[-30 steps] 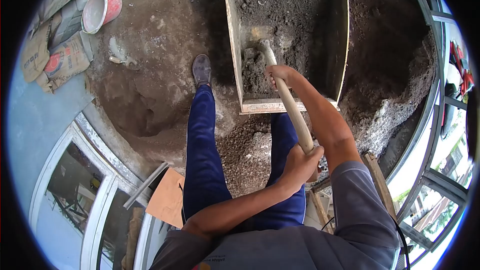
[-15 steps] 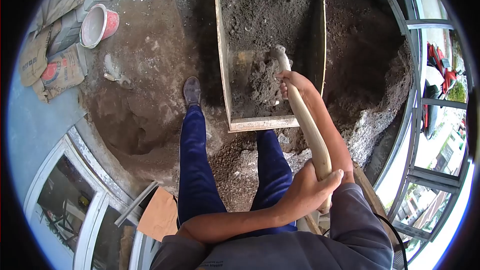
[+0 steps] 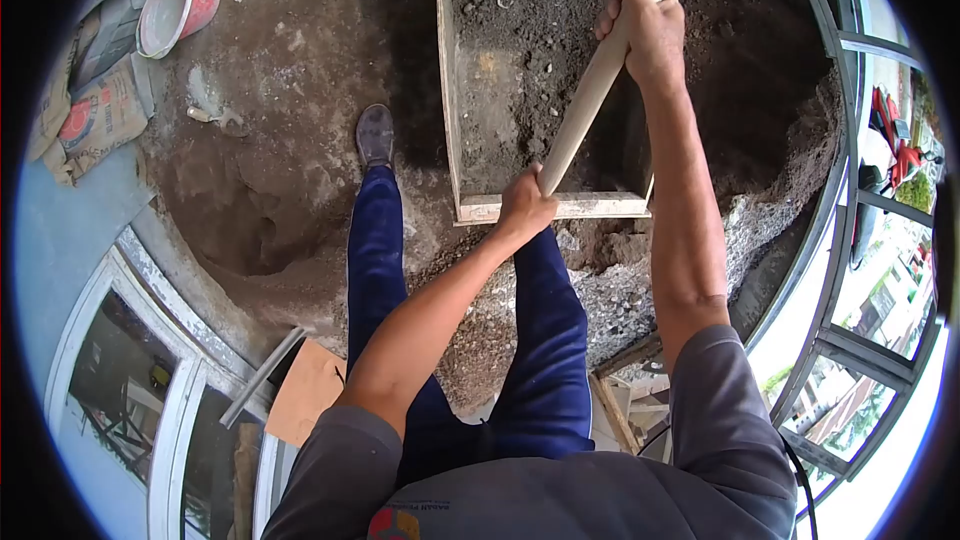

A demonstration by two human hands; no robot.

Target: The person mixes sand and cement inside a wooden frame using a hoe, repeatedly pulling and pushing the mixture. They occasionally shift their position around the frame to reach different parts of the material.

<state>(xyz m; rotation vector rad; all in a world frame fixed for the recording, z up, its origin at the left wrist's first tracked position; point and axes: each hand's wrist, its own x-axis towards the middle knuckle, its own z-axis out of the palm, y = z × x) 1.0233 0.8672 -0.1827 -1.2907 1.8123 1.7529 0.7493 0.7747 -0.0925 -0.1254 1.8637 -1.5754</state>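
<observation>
My left hand (image 3: 526, 204) is closed round the lower end of a long pale wooden handle (image 3: 592, 90), just above the near edge of a wooden trough (image 3: 560, 206). Farther up the same handle, my right hand (image 3: 652, 28) grips it over the trough's right side. The handle slants up to the right, and its far end leaves the view at the top. Grey-brown loose soil (image 3: 540, 0) fills the far part of the trough. Its near floor shows partly bare, with scattered crumbs.
A pink-rimmed bucket (image 3: 177, 12) and paper sacks (image 3: 100, 115) lie at the left. A trowel-like tool (image 3: 215, 118) rests on the dirt ground. Rubble (image 3: 620, 285) lies nearby, a metal frame (image 3: 835, 340) curves along the right, and a window frame (image 3: 150, 340) stands lower left.
Both hands have moved forward with the handle, the right one up and right, the left one to the trough's near edge. The handle now tilts up to the right. The view has shifted slightly.
</observation>
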